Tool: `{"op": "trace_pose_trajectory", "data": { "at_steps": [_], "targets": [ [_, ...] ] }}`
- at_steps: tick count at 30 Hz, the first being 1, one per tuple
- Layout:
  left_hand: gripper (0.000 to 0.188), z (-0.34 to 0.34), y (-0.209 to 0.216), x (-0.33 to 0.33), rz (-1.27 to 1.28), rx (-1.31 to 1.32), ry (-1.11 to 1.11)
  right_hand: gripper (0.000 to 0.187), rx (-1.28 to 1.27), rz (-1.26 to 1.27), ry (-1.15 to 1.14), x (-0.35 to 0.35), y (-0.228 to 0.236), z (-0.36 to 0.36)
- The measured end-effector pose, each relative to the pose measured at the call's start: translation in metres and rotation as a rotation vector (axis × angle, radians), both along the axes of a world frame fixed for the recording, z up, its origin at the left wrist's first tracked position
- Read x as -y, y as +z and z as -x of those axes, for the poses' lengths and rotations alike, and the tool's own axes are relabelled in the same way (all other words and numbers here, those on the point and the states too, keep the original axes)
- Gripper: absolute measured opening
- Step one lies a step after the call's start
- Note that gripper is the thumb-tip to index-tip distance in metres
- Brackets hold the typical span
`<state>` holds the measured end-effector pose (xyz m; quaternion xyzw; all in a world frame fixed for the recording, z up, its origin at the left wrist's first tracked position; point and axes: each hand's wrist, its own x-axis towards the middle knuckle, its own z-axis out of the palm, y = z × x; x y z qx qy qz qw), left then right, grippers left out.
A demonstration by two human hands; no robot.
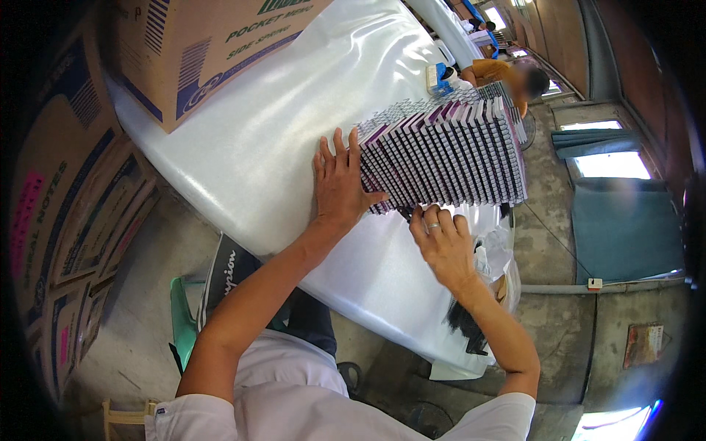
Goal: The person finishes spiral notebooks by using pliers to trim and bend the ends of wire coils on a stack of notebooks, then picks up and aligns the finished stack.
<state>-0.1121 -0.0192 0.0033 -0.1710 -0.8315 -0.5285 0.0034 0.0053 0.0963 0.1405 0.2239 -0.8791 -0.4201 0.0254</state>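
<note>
Notebooks point(441, 158): spiral-bound, packed in a tall block on the tabletop point(243, 140), just beyond both hands; far end overlaps a co-worker point(491, 71), partly hidden.
Left hand point(338, 184): fingers spread against the block's left end, thumb by the spines.
Right hand point(447, 246): fingers curled at the block's near edge, apart from the left; fingertips obscured, cannot tell whether clamped on anything.
Black bristly thing point(462, 323): beside right forearm, part covered, kind unclear.
Tabletop cover: pale, glossy, rippled beyond left hand.
Big box point(228, 59): cardboard, beyond left hand, top cut off.
Room: stacked cartons point(73, 242) far left of left hand; teal curtain point(625, 228) well right of right hand.
</note>
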Motion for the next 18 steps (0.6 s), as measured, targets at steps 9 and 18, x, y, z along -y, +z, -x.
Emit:
{"op": "trace_pose_trajectory", "data": {
  "at_steps": [9, 18],
  "targets": [
    [0.128, 0.000, 0.002, 0.002, -0.055, -0.017, 0.031, 0.037, 0.044, 0.120, -0.260, 0.021, 0.013, 0.002],
    [0.129, 0.004, 0.003, -0.006, -0.086, 0.013, 0.032, 0.037, 0.009, -0.030, 0.098, -0.014, 0.023, -0.001]
  ]
}}
